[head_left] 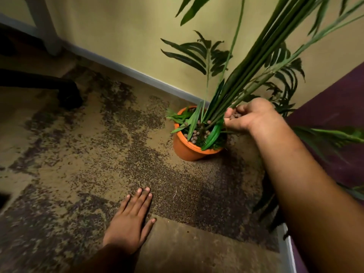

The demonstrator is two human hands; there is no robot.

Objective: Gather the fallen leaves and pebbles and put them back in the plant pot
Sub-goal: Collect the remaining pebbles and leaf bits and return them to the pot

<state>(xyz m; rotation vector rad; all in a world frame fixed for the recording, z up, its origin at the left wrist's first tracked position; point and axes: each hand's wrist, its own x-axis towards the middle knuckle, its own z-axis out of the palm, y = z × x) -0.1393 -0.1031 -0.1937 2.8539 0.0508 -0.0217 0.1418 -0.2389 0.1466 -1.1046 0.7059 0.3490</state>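
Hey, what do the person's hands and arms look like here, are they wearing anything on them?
Both hands are bare: no gloves, rings, watch or bracelet show on the left hand or the right hand. The right forearm is uncovered along its whole visible length. The left forearm sits in deep shadow, so a sleeve there cannot be ruled out.

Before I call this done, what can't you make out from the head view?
- How many pebbles the right hand holds: its curled fingers cover most.
- The pot's far rim and soil: hidden by leaves.
- Carpet right of the pot: behind the right arm.
- Stray pebbles there: lost in the mottled pattern.
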